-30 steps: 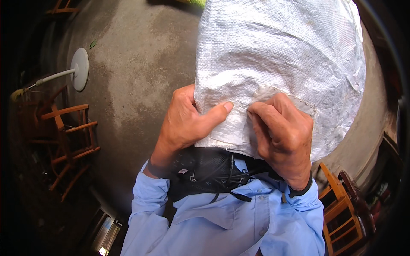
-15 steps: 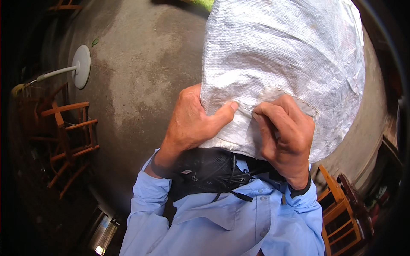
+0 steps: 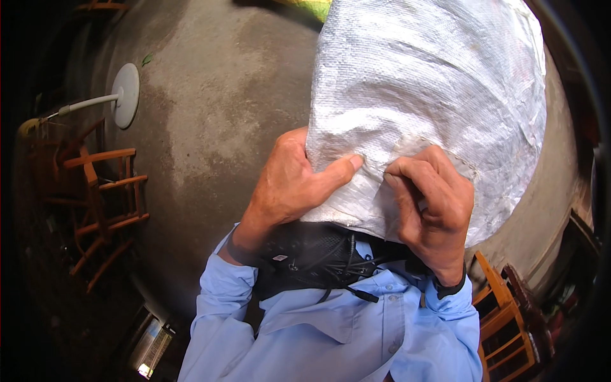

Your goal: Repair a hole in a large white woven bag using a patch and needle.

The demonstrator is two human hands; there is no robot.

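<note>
A large white woven sack (image 3: 420, 76) is spread before me, its near edge close to my body. My left hand (image 3: 296, 181) grips the sack at its left side, thumb flat on top and fingers hidden beneath. Just right of that thumb, my right hand (image 3: 439, 191) is closed in a pinch, thumb against forefinger, at the sack's surface. Whatever lies between those fingertips is too small to make out. Behind my right knuckles is a patch-like piece (image 3: 417, 144) with a rough edge. The cloth is puckered between my hands.
Wooden chairs stand at the left (image 3: 102, 188) and lower right (image 3: 503, 312). A white round base with a pole (image 3: 126, 95) lies tipped on the concrete floor (image 3: 216, 95). Something yellow-green (image 3: 312, 7) shows at the top edge. A black mesh item with cords (image 3: 312, 254) sits against my shirt.
The sack and both hands sit slightly farther right in the picture, and the surroundings have shifted a little too. Both hands keep nearly the same pose, my right still pinched.
</note>
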